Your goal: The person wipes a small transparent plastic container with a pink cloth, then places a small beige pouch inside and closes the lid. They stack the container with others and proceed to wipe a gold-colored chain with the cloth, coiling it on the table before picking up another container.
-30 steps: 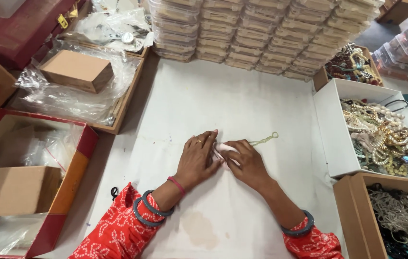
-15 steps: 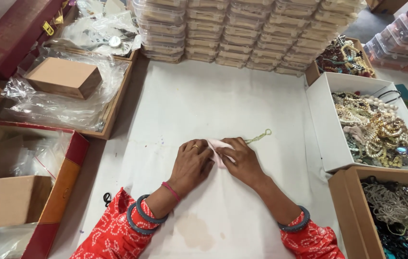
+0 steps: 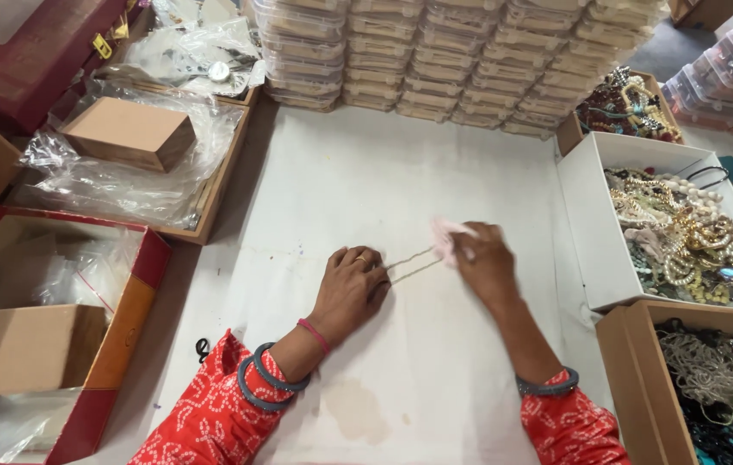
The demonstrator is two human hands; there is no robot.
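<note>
While both hands grip, a thin chain (image 3: 411, 263) stretches between them.
Left hand (image 3: 349, 288) pinches its end; right hand (image 3: 485, 260) fingers close on pink cloth (image 3: 445, 234).

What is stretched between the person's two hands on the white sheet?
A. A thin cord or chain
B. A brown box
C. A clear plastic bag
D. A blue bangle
A: a thin cord runs taut from the left hand to the right hand, which also holds a small pink piece above the white sheet.
</note>
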